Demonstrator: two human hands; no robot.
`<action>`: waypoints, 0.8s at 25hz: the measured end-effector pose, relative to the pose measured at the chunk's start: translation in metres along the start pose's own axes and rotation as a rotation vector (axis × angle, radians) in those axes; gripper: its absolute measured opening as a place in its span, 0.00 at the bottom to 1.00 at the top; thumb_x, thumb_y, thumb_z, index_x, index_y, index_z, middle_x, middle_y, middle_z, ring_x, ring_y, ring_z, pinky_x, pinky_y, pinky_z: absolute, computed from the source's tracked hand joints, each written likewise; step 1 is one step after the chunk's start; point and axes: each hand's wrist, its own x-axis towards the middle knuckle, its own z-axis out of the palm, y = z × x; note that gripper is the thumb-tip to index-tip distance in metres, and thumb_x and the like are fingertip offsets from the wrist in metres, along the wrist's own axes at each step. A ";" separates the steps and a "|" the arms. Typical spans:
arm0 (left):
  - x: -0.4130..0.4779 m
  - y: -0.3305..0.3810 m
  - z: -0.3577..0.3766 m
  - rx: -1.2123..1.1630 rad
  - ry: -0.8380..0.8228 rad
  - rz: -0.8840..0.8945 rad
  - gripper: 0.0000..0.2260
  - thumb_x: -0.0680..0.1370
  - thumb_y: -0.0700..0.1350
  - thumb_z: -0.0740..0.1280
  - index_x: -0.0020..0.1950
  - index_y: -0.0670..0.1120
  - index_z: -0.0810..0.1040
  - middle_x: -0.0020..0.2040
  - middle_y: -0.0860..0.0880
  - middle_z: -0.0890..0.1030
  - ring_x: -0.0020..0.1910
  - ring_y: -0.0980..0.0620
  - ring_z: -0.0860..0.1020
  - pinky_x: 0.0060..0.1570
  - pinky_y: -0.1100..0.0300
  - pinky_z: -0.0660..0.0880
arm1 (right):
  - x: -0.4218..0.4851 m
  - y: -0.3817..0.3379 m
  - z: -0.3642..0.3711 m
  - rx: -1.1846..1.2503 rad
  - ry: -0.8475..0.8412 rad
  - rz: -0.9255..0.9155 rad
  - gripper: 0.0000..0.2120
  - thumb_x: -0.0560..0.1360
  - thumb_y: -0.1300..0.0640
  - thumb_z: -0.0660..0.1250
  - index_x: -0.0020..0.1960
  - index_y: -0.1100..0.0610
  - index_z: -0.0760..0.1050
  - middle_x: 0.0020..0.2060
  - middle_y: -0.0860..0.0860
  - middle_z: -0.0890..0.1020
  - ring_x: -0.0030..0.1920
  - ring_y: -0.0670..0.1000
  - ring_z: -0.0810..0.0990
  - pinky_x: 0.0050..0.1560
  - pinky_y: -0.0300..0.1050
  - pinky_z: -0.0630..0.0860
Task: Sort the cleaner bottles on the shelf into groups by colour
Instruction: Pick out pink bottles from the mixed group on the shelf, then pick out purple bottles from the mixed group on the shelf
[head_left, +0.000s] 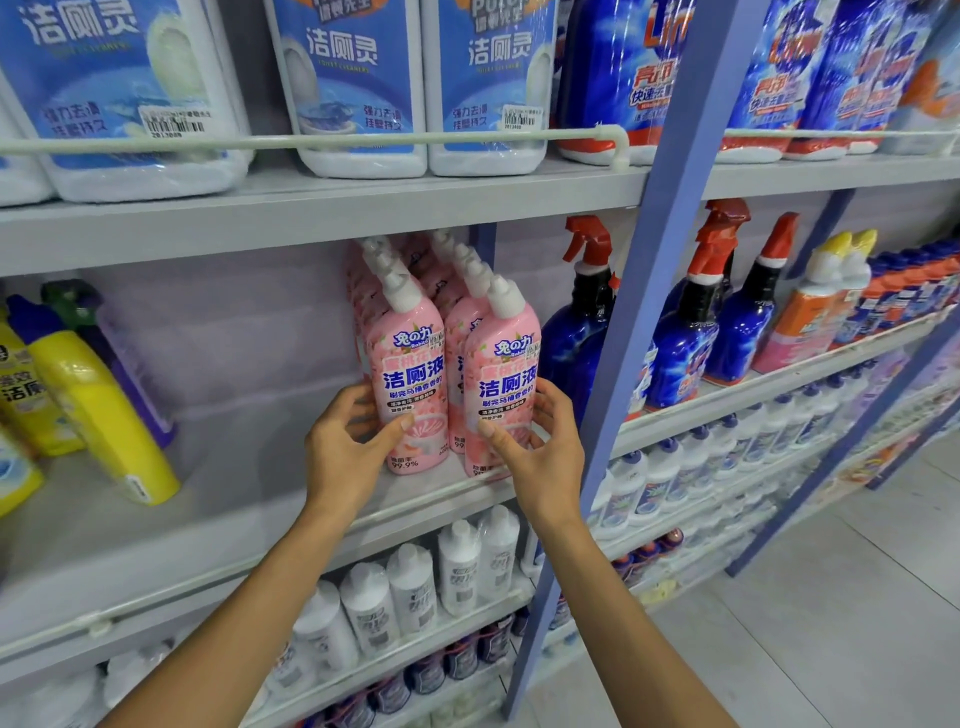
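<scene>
A grey metal shelf carried by blue uprights stands in a shop aisle over a pale tiled floor. On the middle level, right of centre, pink cleaner bottles stand upright in two rows running back from the edge.

Both bare forearms reach up from below. The left grip is wrapped round the left front pink bottle, thumb across its label and fingers behind. The right grip likewise clasps the right front pink bottle, which touches its neighbour.

The pink bottles are glossy plastic with angled white caps. At far left a yellow bottle leans against a purple bottle. Dark blue spray bottles with red triggers stand to the right, and white bottles fill the level below.
</scene>
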 end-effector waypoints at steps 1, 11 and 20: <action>0.000 0.000 0.000 0.001 0.007 -0.004 0.19 0.71 0.38 0.79 0.60 0.47 0.80 0.50 0.54 0.85 0.44 0.61 0.83 0.44 0.68 0.79 | 0.001 0.003 0.000 0.005 -0.002 0.002 0.33 0.68 0.48 0.82 0.68 0.42 0.71 0.62 0.41 0.79 0.63 0.40 0.78 0.62 0.54 0.80; 0.002 0.007 -0.047 0.017 -0.079 0.062 0.22 0.69 0.37 0.80 0.59 0.49 0.78 0.51 0.47 0.84 0.50 0.49 0.83 0.51 0.61 0.80 | -0.006 -0.007 -0.007 -0.096 -0.018 -0.055 0.32 0.69 0.47 0.81 0.70 0.45 0.71 0.63 0.42 0.78 0.62 0.43 0.78 0.61 0.54 0.80; -0.036 -0.009 -0.221 0.019 0.023 0.035 0.33 0.63 0.43 0.80 0.66 0.48 0.75 0.60 0.44 0.80 0.56 0.50 0.79 0.51 0.64 0.76 | -0.095 -0.055 0.055 -0.142 -0.189 -0.097 0.35 0.71 0.49 0.79 0.74 0.46 0.68 0.67 0.43 0.75 0.65 0.43 0.77 0.63 0.49 0.79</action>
